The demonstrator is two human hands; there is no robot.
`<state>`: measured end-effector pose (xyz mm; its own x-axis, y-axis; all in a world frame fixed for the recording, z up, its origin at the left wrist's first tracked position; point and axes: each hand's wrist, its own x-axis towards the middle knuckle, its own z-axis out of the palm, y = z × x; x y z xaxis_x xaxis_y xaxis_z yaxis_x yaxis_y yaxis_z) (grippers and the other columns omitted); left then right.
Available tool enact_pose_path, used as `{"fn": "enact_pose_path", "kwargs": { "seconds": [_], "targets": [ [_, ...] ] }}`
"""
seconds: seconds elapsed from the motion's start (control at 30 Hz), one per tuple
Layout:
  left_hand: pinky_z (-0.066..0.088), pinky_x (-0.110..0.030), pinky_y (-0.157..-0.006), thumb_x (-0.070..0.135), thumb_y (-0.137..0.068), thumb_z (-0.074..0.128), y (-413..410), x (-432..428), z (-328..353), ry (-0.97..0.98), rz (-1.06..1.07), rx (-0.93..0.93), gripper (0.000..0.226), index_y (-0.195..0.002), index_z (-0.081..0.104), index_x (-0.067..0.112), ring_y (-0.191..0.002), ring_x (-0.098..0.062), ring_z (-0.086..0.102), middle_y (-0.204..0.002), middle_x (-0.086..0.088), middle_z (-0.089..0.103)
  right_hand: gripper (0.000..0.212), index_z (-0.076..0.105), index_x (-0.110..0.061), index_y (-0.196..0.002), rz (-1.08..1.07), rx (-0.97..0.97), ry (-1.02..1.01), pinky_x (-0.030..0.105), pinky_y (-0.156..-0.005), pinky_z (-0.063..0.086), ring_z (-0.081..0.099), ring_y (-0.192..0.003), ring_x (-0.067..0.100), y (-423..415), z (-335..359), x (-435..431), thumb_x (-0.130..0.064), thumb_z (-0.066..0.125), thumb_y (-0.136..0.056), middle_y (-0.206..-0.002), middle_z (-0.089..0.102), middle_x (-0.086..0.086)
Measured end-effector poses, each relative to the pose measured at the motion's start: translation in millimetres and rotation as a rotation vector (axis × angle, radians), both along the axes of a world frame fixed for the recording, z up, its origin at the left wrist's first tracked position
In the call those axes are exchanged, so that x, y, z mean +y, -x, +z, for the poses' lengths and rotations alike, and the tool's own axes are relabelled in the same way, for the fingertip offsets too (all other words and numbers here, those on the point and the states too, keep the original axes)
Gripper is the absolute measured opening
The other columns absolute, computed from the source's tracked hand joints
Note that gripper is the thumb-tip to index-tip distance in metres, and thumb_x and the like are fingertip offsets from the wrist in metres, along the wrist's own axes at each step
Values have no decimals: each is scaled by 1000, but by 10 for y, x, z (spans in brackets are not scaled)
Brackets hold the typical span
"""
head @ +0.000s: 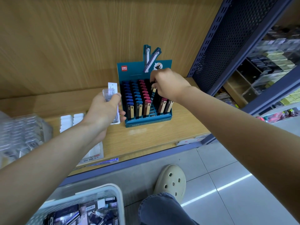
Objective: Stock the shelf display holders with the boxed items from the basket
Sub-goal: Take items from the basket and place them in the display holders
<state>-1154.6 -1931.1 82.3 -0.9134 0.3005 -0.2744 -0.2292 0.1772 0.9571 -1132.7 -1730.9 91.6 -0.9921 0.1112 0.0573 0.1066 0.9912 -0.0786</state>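
Note:
A teal display holder (pixel 146 121) stands on the wooden shelf, its rows filled with slim boxed items in blue, teal, red and black. My right hand (pixel 167 84) reaches over the holder's right rows and pinches a black and tan boxed item (pixel 153 89) standing in a slot. My left hand (pixel 103 111) is just left of the holder, gripping a clear and white packaged item (pixel 112 90) upright. The pale basket (pixel 112 189) sits at the bottom left, holding several more dark packaged items.
Clear plastic packs (pixel 21 132) and white boxes (pixel 71 120) lie on the shelf to the left. A blue perforated shelf upright (pixel 227 46) rises on the right, with stocked shelves behind it. My knee (pixel 162 210) and beige clog (pixel 172 181) are on the tiled floor below.

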Motion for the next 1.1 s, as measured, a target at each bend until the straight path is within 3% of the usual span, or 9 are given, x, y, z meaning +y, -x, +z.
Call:
{"fn": "enact_pose_path", "kwargs": {
  "seconds": [0.17, 0.4, 0.6, 0.73, 0.8, 1.0, 1.1],
  "targets": [
    [49, -16, -42, 23, -98, 46, 7, -42, -24, 16, 0, -6, 18, -110, 50, 10, -60, -13, 52, -80, -3, 48, 17, 59, -4, -109, -28, -49, 161, 39, -80, 52, 61, -91, 26, 50, 29, 51, -6, 53, -94, -105, 62, 15],
    [48, -15, -41, 24, -98, 47, 6, -74, -7, 39, 10, -14, 18, -107, 51, 9, -58, -14, 53, -80, -5, 50, 19, 56, -5, -112, -14, -79, 202, 39, -81, 52, 61, -90, 25, 33, 33, -7, -5, 50, -94, -102, 63, 11],
    [50, -17, -43, 23, -98, 46, -34, -58, 21, 24, -4, -2, 18, -110, 50, 11, -58, -13, 52, -79, -2, 49, 19, 58, 2, -110, -28, -143, 31, 32, -67, 46, 61, -90, 34, 59, 110, -48, -3, 47, -94, -109, 57, 17],
    [51, -20, -45, 23, -98, 46, -57, -51, 43, 22, -13, 4, 17, -109, 50, 11, -56, -13, 52, -80, -2, 49, 22, 58, -4, -113, -31, -126, 105, 29, -69, 46, 52, -77, 20, 44, 77, -67, 0, 47, -94, -99, 59, 11],
    [52, -23, -50, 23, -98, 46, -56, -57, 45, 25, -11, 4, 17, -110, 50, 12, -56, -11, 52, -80, 0, 49, 20, 58, -6, -114, -42, -118, 117, 29, -67, 45, 52, -76, 21, 30, 81, -33, -5, 49, -95, -97, 59, 12],
    [51, -18, -45, 23, -98, 46, -73, -81, 15, 32, -15, -5, 17, -110, 49, 12, -62, -12, 53, -80, -1, 49, 31, 57, -9, -124, -82, -132, 216, 38, -92, 48, 58, -105, 29, 12, 32, -25, -22, 54, -95, -116, 61, 14],
    [51, -18, -44, 23, -98, 46, -69, -76, 10, 28, -13, 2, 16, -109, 49, 12, -61, -13, 53, -80, -1, 49, 30, 55, -7, -125, -76, -132, 186, 31, -83, 47, 58, -101, 28, -10, 42, -25, -18, 52, -97, -115, 61, 14]
  ]
}}
